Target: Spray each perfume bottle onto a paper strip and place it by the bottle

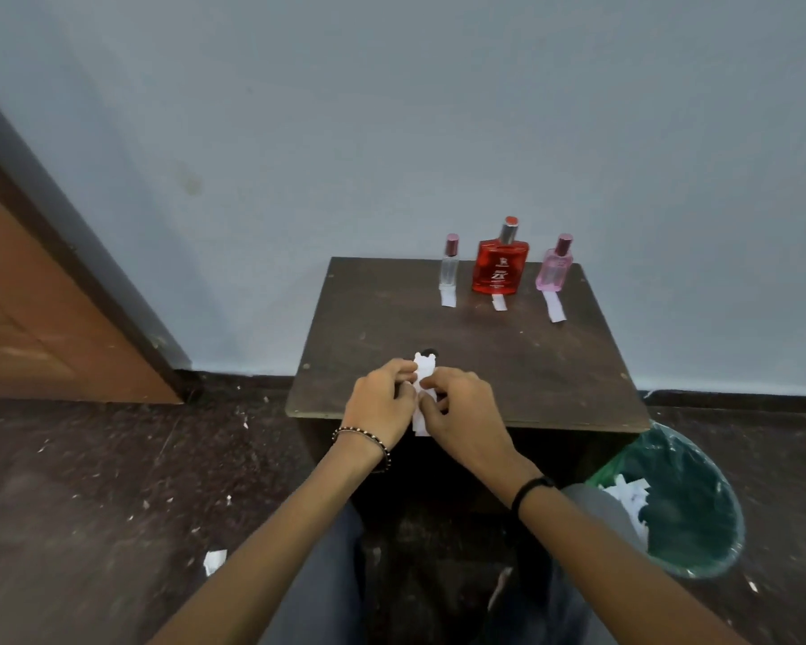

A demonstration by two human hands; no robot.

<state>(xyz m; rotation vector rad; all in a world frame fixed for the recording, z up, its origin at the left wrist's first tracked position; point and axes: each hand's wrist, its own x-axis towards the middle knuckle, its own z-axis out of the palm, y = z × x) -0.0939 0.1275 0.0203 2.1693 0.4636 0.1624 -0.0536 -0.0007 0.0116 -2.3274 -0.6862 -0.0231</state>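
Three perfume bottles stand at the back of a dark wooden table (554, 365): a slim clear bottle (449, 265), a large red bottle (500, 263) and a pink bottle (554, 267). A white paper strip lies in front of each: the left strip (448, 297), the middle strip (499, 302), the right strip (555, 307). At the table's front edge my left hand (382, 400) and my right hand (461, 407) together pinch a white piece of paper (423, 372), which sticks up between the fingers and hangs below them.
A green-lined waste bin (699, 505) with paper scraps stands on the floor right of the table. A paper scrap (215, 560) lies on the dark floor at left. A brown door (43, 295) is at far left, a pale blue wall behind.
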